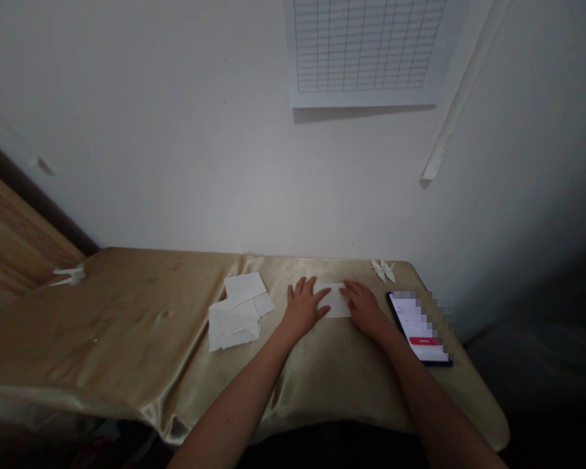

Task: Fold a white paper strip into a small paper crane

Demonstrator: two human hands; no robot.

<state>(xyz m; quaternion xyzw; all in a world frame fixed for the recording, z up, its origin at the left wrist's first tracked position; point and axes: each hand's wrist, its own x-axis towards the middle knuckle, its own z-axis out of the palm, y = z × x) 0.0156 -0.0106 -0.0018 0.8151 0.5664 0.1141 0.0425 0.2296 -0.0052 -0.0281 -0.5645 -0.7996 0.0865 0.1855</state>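
Observation:
A small white sheet of paper point(336, 303) lies flat on the table between my two hands. My left hand point(303, 305) rests at its left edge, fingers spread, thumb and a fingertip touching the paper. On the other side my right hand point(364, 306) covers the right part of the sheet, its fingers stretched out and pressed down on it. Neither hand grips anything. To the left sits a loose pile of white paper pieces point(234, 322), some with torn edges.
A phone point(420, 329) with a lit screen lies to the right. Behind it is a folded paper crane point(383, 270); another white folded paper shape point(69, 276) is at the far left. A gold cloth point(127, 312) covers the table. A gridded sheet point(366, 49) hangs on the wall.

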